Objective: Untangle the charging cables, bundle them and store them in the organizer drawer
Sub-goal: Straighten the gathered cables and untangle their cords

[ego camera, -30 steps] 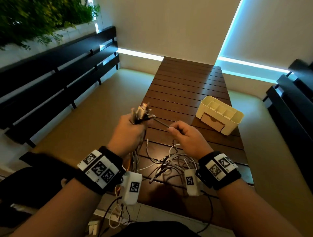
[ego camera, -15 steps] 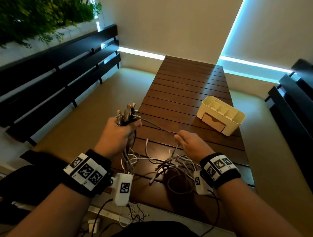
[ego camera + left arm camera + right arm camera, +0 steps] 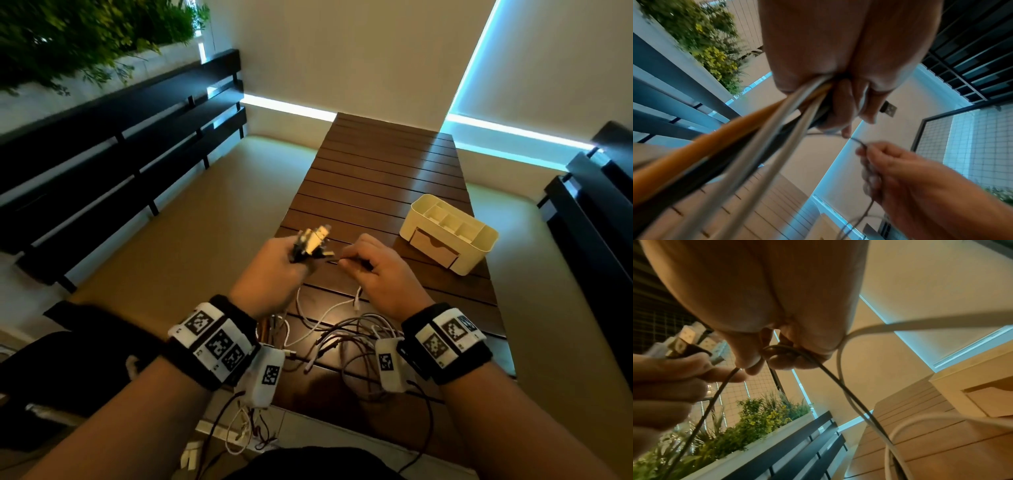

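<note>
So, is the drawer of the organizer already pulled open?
No, in the head view the drawer sits flush in the front of the cream organizer, and no gap shows around it.

1. No readable words, brand names or numbers appeared in any view.
2. Black-and-white square marker codes stood on the wristbands [image 3: 215, 342] and the white wrist modules [image 3: 266, 375], at 6 o'clock.

Tangled cables [image 3: 342, 335] near closed-drawer organizer [image 3: 448, 233]
</note>
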Tool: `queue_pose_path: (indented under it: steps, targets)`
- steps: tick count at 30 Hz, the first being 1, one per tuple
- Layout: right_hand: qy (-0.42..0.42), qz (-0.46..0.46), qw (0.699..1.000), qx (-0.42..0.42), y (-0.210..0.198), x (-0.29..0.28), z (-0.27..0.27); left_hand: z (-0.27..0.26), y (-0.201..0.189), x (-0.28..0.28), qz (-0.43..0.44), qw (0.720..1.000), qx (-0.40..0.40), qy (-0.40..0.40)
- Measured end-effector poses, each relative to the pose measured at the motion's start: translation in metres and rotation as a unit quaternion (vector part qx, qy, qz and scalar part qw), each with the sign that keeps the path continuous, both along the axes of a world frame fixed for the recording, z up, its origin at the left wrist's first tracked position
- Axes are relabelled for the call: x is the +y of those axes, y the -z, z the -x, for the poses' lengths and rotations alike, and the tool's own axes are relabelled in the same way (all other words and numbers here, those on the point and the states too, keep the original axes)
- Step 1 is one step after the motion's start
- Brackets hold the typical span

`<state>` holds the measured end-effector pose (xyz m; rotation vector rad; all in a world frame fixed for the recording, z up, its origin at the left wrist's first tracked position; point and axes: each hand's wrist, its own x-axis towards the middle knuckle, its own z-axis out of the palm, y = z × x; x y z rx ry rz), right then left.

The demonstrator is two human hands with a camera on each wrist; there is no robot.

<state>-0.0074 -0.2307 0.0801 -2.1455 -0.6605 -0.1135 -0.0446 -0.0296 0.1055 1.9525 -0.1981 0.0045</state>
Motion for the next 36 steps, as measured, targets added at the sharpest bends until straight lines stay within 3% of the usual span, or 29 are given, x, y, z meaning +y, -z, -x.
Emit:
queue_pose_path:
  steps: [3, 6, 11, 14, 22, 30, 36]
  targets:
    - [-0.01, -0.015, 1.0, -0.012, -0.009, 0.006, 0.002, 0.001, 0.004, -0.01, -0.049, 0.998, -0.003, 0.044]
    - [-0.001, 0.017, 0.999, 0.032, -0.009, 0.006, 0.007, 0.002, 0.003, -0.007, -0.045, 0.999, -0.004, 0.027]
    - [0.012, 0.145, 0.981, 0.128, 0.028, -0.002, 0.006, 0.001, -0.012, 0.01, 0.144, 0.988, 0.024, -0.056]
    - [0.063, 0.184, 0.969, 0.152, 0.048, -0.014, 0.003, 0.0, -0.017, 0.022, 0.148, 0.987, 0.029, -0.062]
    - [0.097, 0.102, 0.974, 0.175, 0.027, -0.02, 0.003, 0.006, -0.003, 0.022, 0.096, 0.991, 0.084, -0.041]
    - [-0.001, 0.069, 0.979, 0.19, -0.022, -0.003, 0.035, 0.008, -0.002, 0.01, 0.091, 0.989, 0.115, 0.006]
    - [0.023, 0.061, 0.971, 0.228, -0.024, -0.007, 0.056, 0.003, 0.003, -0.008, 0.121, 0.982, 0.134, 0.061]
